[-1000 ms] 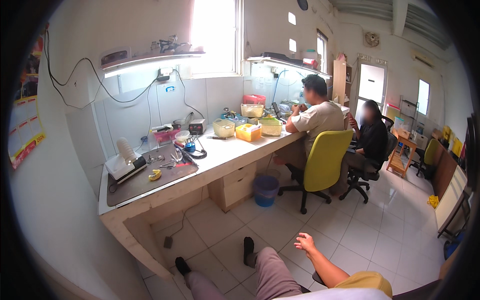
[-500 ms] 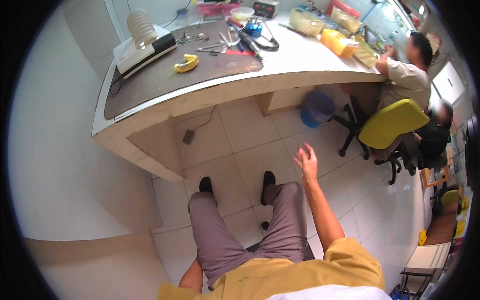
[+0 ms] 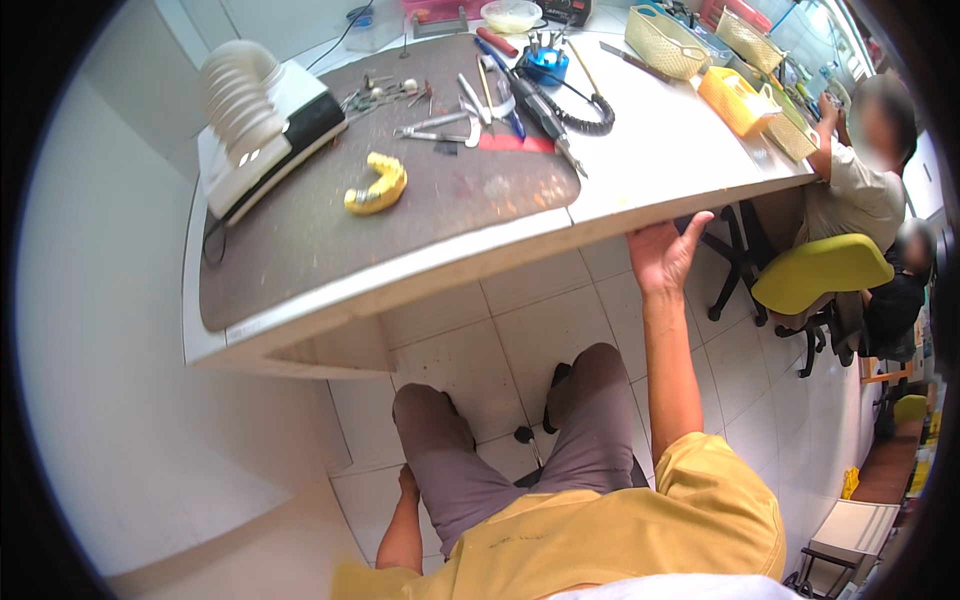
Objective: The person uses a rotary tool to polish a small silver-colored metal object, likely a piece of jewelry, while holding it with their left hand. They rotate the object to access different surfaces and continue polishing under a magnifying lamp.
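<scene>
My right hand (image 3: 663,258) is palm up at the front edge of the workbench (image 3: 480,245), thumb spread outward. Its fingertips reach beneath the edge and are partly hidden; nothing shows in the palm. Down beside my left thigh hangs my left hand (image 3: 408,485), close to the trouser leg, its fingers mostly hidden. On the brown bench mat (image 3: 300,250) lies a yellow horseshoe-shaped dental model (image 3: 378,186). Behind it are metal calipers (image 3: 440,128), a handpiece (image 3: 548,118) with a coiled black cord, and a blue holder (image 3: 545,65) with small tools.
A white box-shaped machine (image 3: 270,130) with a ribbed hose stands at the left. Baskets (image 3: 668,42) and a yellow container (image 3: 738,100) line the back right. A co-worker (image 3: 850,190) sits at the right near a lime-green chair (image 3: 825,275). A wall (image 3: 110,350) closes the left side.
I have moved nearer to the workbench, and its top fills more of the view. My right hand has gone forward from over the floor to the bench edge. My left hand stays by my thigh.
</scene>
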`<state>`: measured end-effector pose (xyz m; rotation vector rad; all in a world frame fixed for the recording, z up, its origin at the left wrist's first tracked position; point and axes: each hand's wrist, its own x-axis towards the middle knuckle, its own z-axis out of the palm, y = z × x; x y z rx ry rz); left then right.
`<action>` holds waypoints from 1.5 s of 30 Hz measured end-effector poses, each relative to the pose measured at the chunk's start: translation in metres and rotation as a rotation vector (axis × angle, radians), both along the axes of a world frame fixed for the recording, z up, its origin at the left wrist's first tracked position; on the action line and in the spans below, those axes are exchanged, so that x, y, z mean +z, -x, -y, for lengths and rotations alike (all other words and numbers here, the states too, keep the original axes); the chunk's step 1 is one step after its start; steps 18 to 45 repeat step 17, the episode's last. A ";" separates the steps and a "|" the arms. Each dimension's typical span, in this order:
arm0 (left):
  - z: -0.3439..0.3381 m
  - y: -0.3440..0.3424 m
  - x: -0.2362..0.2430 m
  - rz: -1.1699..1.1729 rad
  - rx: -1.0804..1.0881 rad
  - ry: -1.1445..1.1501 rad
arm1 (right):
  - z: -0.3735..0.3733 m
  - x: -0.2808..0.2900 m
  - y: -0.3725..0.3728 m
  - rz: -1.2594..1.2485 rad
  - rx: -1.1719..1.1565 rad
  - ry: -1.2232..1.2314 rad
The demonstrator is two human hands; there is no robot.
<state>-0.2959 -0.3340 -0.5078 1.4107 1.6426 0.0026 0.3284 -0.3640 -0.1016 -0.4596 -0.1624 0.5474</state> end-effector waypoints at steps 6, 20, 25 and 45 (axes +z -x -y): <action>-0.008 -0.009 0.080 -0.170 0.008 0.122 | 0.021 0.002 0.002 -0.131 -0.061 0.290; -0.092 -0.088 0.393 0.235 -0.048 0.132 | 0.100 0.381 0.037 0.957 -0.776 0.806; -0.092 -0.088 0.393 0.235 -0.048 0.132 | 0.100 0.381 0.037 0.957 -0.776 0.806; -0.092 -0.088 0.393 0.235 -0.048 0.132 | 0.100 0.381 0.037 0.957 -0.776 0.806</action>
